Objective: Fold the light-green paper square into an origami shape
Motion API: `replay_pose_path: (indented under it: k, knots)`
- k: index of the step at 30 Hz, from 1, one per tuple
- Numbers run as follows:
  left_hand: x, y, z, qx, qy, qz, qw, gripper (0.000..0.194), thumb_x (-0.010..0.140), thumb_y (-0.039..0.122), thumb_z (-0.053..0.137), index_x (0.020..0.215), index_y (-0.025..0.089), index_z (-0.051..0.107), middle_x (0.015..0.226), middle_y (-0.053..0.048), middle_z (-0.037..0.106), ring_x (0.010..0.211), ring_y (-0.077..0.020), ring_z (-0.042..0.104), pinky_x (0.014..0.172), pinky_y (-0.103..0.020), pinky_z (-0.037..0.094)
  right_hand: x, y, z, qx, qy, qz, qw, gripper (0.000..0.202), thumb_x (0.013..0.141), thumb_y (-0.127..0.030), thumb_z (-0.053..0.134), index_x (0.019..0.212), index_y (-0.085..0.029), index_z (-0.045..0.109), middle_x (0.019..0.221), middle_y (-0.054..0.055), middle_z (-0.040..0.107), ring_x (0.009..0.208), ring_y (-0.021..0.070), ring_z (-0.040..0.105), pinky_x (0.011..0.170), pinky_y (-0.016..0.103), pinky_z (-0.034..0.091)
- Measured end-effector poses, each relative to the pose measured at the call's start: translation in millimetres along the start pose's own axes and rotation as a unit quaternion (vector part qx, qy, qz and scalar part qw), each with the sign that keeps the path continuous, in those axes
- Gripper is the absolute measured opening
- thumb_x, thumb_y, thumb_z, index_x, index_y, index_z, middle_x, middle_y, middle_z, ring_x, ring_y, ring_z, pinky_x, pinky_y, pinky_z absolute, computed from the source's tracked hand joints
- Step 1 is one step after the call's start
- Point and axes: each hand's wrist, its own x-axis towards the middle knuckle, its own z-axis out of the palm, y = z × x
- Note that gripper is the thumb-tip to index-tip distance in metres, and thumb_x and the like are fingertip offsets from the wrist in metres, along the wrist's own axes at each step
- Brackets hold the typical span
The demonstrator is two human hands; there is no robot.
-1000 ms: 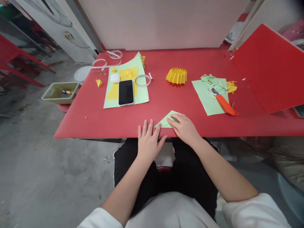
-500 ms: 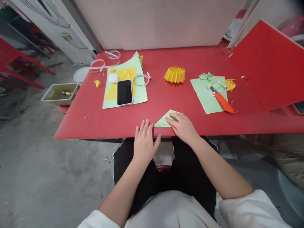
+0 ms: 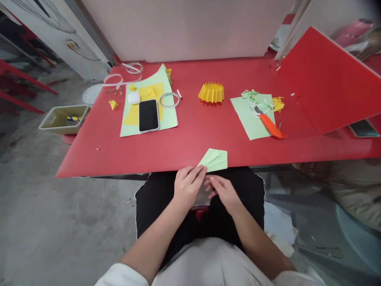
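A folded light green paper point(image 3: 214, 159) lies at the front edge of the red table point(image 3: 184, 147), its narrow end toward the left. The fingers of my left hand point(image 3: 189, 183) are closed on that narrow end. My right hand point(image 3: 223, 191) is just below the paper, off the table edge, its fingers curled a little and apart, with nothing seen in them. A yellow pleated paper point(image 3: 211, 92) stands farther back on the table.
Left on the table are a phone point(image 3: 149, 115), a tape roll point(image 3: 169, 100), a white case point(image 3: 134, 97) and green and yellow sheets. An orange cutter point(image 3: 272, 126) and paper scraps lie on a green sheet point(image 3: 250, 123) at right, near a tilted red board point(image 3: 333, 83).
The green paper has turned and moved nearer the table edge. My left hand has closed on its narrow end. My right hand has left the paper and come down toward me.
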Motion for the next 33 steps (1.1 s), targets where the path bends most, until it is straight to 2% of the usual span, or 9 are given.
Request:
replay_pose_path:
  k: [4,6,7,9,11,13,15,21,33]
  knots:
    - [-4.4,24.5,-6.7,-0.045,0.051,-0.021,0.997,0.033,0.076,0.011,0.063,0.107,0.022,0.065,0.098,-0.006,0.069,0.090,-0.0202,0.057,0.079,-0.033,0.045,6.5,-0.9,14.1,0.143,0.078,-0.020,0.986,0.029,0.069,-0.042,0.069,0.079,-0.016,0.070,0.078,0.005,0.069,0.068,0.0155,0.062,0.058,0.027,0.053]
    - [-7.6,34.4,-14.6,-0.110,0.061,-0.075,0.989,0.034,0.076,0.013,0.065,0.108,0.023,0.065,0.104,-0.008,0.066,0.096,-0.0212,0.056,0.083,-0.034,0.046,8.2,-9.9,15.2,0.182,0.098,-0.046,0.977,0.026,0.068,-0.035,0.072,0.086,-0.017,0.070,0.085,0.005,0.071,0.076,0.0180,0.065,0.070,0.031,0.053]
    - [-8.5,37.1,-19.6,-0.160,0.061,-0.133,0.976,0.032,0.078,0.017,0.063,0.109,0.022,0.064,0.108,-0.009,0.064,0.098,-0.0216,0.056,0.083,-0.035,0.046,8.3,-14.4,14.8,0.189,0.103,-0.053,0.975,0.025,0.067,-0.033,0.073,0.087,-0.017,0.070,0.087,0.005,0.072,0.078,0.0187,0.066,0.073,0.032,0.052]
    - [-7.5,37.6,-30.5,-0.291,0.041,-0.292,0.910,0.028,0.086,0.026,0.051,0.112,0.020,0.061,0.107,-0.010,0.064,0.095,-0.0203,0.059,0.078,-0.033,0.048,7.5,-21.6,13.2,0.191,0.106,-0.064,0.974,0.025,0.066,-0.030,0.073,0.087,-0.018,0.070,0.089,0.004,0.072,0.080,0.0194,0.066,0.075,0.032,0.051]
    - [-2.7,34.2,-40.6,-0.437,-0.038,-0.422,0.794,0.038,0.093,0.036,0.034,0.103,0.017,0.065,0.091,-0.008,0.069,0.081,-0.0179,0.062,0.069,-0.030,0.049,6.0,-26.3,12.1,0.176,0.096,-0.072,0.977,0.024,0.065,-0.030,0.074,0.086,-0.018,0.070,0.087,0.004,0.072,0.079,0.0192,0.066,0.072,0.031,0.051]
    - [4.7,31.1,-48.0,-0.520,-0.134,-0.456,0.709,0.050,0.093,0.042,0.030,0.085,0.014,0.070,0.080,-0.008,0.070,0.071,-0.0169,0.062,0.064,-0.028,0.048,3.5,-30.5,12.5,0.144,0.073,-0.080,0.984,0.019,0.065,-0.030,0.074,0.079,-0.017,0.070,0.078,0.003,0.071,0.072,0.0179,0.065,0.066,0.029,0.051]
    - [11.7,31.2,-52.4,-0.550,-0.191,-0.457,0.673,0.043,0.089,0.042,0.041,0.078,0.014,0.071,0.077,-0.007,0.071,0.070,-0.0161,0.062,0.064,-0.026,0.047,-0.4,-36.1,14.1,0.100,0.052,-0.087,0.990,0.016,0.066,-0.032,0.073,0.068,-0.017,0.069,0.065,0.001,0.068,0.061,0.0157,0.063,0.059,0.027,0.049]
    - [17.4,42.3,-54.1,-0.547,-0.191,-0.465,0.669,0.029,0.084,0.039,0.055,0.073,0.016,0.071,0.069,-0.003,0.070,0.062,-0.0122,0.062,0.059,-0.022,0.047,-14.4,-56.6,18.6,0.033,0.007,-0.064,0.997,0.024,0.071,-0.036,0.067,0.056,-0.017,0.064,0.049,-0.001,0.060,0.046,0.0122,0.055,0.046,0.025,0.044]
    - [16.1,43.9,-53.4,-0.547,-0.152,-0.435,0.699,0.027,0.085,0.036,0.053,0.080,0.016,0.071,0.073,-0.004,0.072,0.069,-0.0142,0.065,0.067,-0.024,0.050,-0.1,-62.9,23.7,0.043,0.129,-0.154,0.979,0.020,0.064,-0.036,0.071,0.055,-0.019,0.064,0.059,0.000,0.064,0.060,0.0160,0.061,0.056,0.028,0.047]
